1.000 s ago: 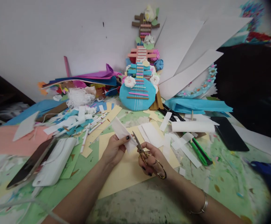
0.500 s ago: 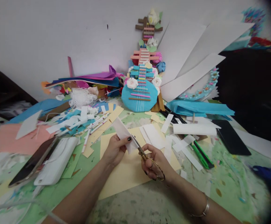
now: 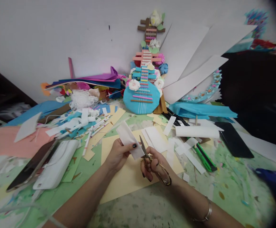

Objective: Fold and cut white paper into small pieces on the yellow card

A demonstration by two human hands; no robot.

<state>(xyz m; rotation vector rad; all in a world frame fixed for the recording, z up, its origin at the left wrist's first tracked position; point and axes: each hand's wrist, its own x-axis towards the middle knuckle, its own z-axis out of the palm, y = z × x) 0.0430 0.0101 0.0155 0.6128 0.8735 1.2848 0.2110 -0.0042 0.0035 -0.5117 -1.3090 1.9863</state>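
My left hand (image 3: 119,154) pinches a folded strip of white paper (image 3: 128,136) between thumb and fingers, its far end tilted up and to the left. Gold-handled scissors (image 3: 145,151) are in my right hand (image 3: 155,163), fingers through the loops. Their blades are parted and lie at the right edge of the white paper. Both hands are above a large cream sheet (image 3: 119,183) on the table. Pieces of white paper (image 3: 155,139) rest on that sheet just beyond the scissors.
A blue paper instrument (image 3: 141,99) leans at the wall. On the left lie a phone (image 3: 31,164), a white power bank (image 3: 56,164) and tangled string (image 3: 84,99). A green cutter (image 3: 204,156), paper strips and a black phone-like slab (image 3: 234,139) are on the right.
The scissors have opened wider, and my right hand has turned slightly with them. The white paper has shifted a little right and down in my left hand.
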